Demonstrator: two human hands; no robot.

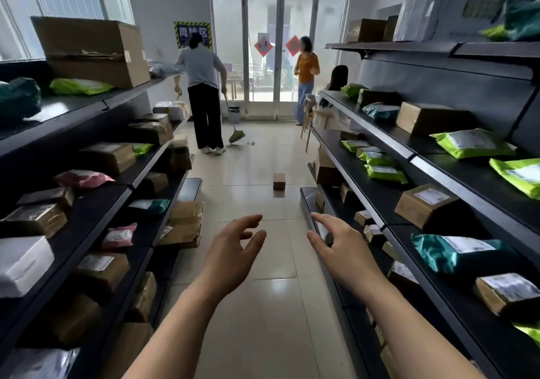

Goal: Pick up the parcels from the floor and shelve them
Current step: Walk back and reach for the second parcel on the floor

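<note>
A small brown cardboard parcel [279, 181] stands on the tiled floor in the middle of the aisle, well ahead of me. My left hand [230, 257] and my right hand [344, 250] are stretched out in front at waist height, both empty with fingers spread. They are far short of the parcel. Dark shelving on the left [96, 226] and dark shelving on the right [438, 203] holds brown boxes and green, teal and pink mail bags.
A person [204, 92] sweeps the floor with a broom [235, 134] at the aisle's far end. Another person [305, 77] stands by the glass doors [264, 54]; a third sits at the right. Stacked boxes [184, 223] sit low at the left.
</note>
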